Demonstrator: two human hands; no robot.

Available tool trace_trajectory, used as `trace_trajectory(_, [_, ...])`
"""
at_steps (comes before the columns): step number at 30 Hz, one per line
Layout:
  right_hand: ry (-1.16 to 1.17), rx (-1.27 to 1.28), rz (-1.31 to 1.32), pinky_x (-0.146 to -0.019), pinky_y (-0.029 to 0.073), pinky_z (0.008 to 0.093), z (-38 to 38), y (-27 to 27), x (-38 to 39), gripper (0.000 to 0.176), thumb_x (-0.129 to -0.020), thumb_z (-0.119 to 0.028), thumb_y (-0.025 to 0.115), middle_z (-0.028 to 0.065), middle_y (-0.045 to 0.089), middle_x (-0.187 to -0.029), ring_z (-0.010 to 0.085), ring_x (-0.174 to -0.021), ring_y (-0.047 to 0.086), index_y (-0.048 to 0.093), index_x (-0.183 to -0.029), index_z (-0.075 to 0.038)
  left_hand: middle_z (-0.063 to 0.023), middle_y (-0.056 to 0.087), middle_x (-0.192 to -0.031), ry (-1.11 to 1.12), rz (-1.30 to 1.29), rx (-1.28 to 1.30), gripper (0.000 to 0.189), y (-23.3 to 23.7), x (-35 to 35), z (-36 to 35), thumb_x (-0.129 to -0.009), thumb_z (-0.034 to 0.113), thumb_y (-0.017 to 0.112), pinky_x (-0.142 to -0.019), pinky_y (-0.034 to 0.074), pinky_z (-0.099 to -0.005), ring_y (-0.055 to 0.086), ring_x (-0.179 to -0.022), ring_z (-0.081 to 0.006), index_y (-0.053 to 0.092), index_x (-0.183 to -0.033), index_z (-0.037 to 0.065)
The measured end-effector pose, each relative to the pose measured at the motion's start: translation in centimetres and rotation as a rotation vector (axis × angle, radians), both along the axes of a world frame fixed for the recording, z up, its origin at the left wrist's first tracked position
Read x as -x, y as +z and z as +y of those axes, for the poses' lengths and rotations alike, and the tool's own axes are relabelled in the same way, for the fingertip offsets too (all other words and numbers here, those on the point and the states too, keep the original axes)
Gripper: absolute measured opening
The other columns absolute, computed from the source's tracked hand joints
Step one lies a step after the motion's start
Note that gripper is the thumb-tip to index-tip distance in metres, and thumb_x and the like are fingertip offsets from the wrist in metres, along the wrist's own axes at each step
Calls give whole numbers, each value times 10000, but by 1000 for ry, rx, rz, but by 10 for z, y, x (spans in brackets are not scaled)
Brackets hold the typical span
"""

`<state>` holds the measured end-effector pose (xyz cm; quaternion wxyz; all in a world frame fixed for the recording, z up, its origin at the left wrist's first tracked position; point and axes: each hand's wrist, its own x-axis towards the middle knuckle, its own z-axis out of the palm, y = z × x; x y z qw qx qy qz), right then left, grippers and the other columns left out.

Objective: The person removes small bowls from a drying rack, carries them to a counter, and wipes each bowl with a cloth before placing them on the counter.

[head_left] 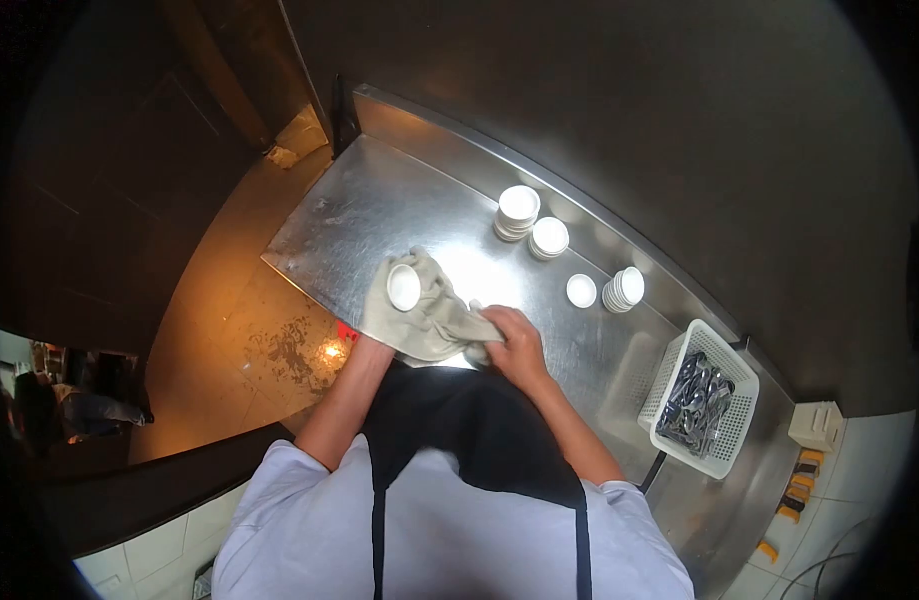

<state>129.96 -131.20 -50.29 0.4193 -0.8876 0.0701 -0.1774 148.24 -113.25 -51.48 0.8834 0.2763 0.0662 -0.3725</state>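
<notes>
A beige cloth (434,325) drapes over my left hand (377,345), hiding its fingers; only the wrist end shows. Through the cloth, this hand holds a small white bowl (403,288), its round opening facing up toward me. My right hand (519,345) is closed on the cloth's other end, to the right of the bowl. Both hands are over the near edge of a stainless steel counter (359,200).
Along the counter's back stand stacks of white bowls (519,205), (549,238), (629,288) and a lone white bowl (580,291). To the right sits a white perforated basket (741,400) of metal spoons (695,405). Orange-handled items (799,485) line the far right.
</notes>
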Motion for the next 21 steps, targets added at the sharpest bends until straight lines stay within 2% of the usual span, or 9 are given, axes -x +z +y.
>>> trace_trajectory(4, [-14,-90,-235,-1018,529,451,28,71,-31,475,-775,-4,721,179,690,-1263,386,-1209,641,695,-1248,-36,-88,704,-1044,-104,183,-9,309,-1,27,-37,-1083,382,496,-887,603,-407,700,-1012,-238,641,-1186,129])
trace_trajectory(5, [36,-3,-261,-1016,530,450,30,71,-33,487,-771,-9,732,176,687,-1271,382,-1214,640,692,-1255,-36,-71,703,-1066,-173,245,30,364,25,37,-43,-1108,429,459,-921,586,-379,696,-1017,-237,639,-1187,122])
trace_trajectory(8, [154,241,-333,-1005,535,439,28,60,-42,499,-775,-30,759,171,681,-1285,366,-1227,638,686,-1269,-38,-69,695,-1151,-212,132,118,396,12,42,-42,-1126,429,408,-945,573,-367,688,-1047,-235,641,-1180,113])
trace_trajectory(10, [171,383,-359,-991,540,423,22,42,-42,475,-799,-51,770,171,681,-1282,349,-1232,637,688,-1266,-42,-74,685,-1137,-104,-33,-14,371,20,47,-47,-1127,380,425,-917,559,-348,669,-1033,-199,642,-1156,81])
trace_trajectory(13, [67,238,-133,-953,551,403,28,45,-42,357,-841,-67,768,185,709,-1211,348,-1172,674,723,-1193,-25,-74,679,-1046,-5,-367,-210,329,14,54,-48,-1110,365,496,-890,554,-347,657,-985,-178,628,-1129,64])
trace_trajectory(16, [-13,-443,223,-894,565,396,25,46,-43,251,-864,-80,771,193,734,-1104,358,-1077,708,743,-1100,1,-40,650,-1008,-53,-411,-244,259,31,57,-52,-1096,309,542,-853,541,-323,641,-952,-144,618,-1098,61])
trace_trajectory(17, [-34,-567,113,-855,572,386,30,42,-42,233,-856,-81,781,202,744,-1040,362,-1016,724,746,-1063,20,-29,636,-1009,-77,-357,-221,259,31,55,-50,-1093,292,540,-854,533,-315,636,-964,-138,623,-1114,47])
trace_trajectory(19, [-53,-302,-113,-816,574,394,34,33,-45,233,-824,-77,798,181,732,-1025,348,-986,717,734,-1033,5,-14,625,-994,-93,-156,-52,242,10,53,-53,-1071,276,582,-817,527,-286,630,-922,-114,630,-1132,46])
trace_trajectory(21, [-60,-41,-226,-781,571,409,32,34,-51,237,-788,-70,809,162,712,-1003,339,-951,706,713,-996,-11,-12,624,-978,-75,-51,-121,221,18,58,-53,-1072,277,586,-787,526,-276,625,-878,-105,623,-1111,62])
